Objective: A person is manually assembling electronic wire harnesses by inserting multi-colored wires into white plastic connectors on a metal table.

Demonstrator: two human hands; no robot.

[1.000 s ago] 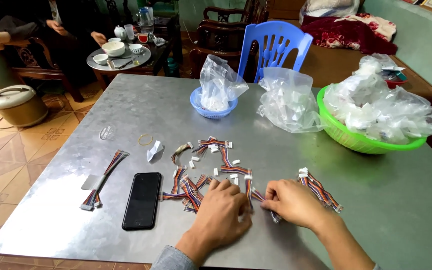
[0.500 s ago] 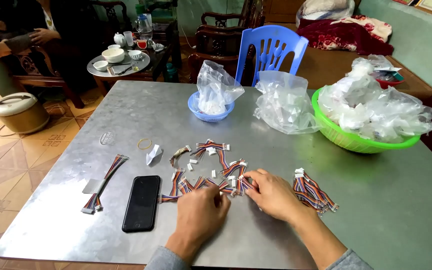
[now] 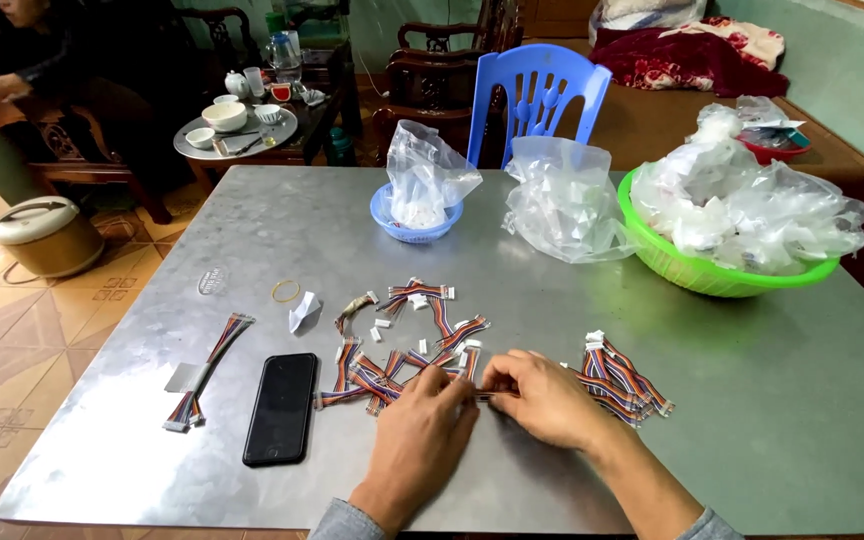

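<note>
Home — tea set (image 3: pixel 235 117), wooden chairs (image 3: pixel 444 75)

The table (image 3: pixel 592 330) is dull brushed metal. The phone (image 3: pixel 281 407) is glossy black glass. The basket (image 3: pixel 697 270) is shiny green plastic.

One cam only, worn on your head, tilted down and fwd over the metal table (image 3: pixel 712 400). You're at its near edge; hands sit close, low centre of frame. Past the table's far edge the view reaches a blue chair (image 3: pixel 537 100). No 2nd view, so no overlap.
</note>
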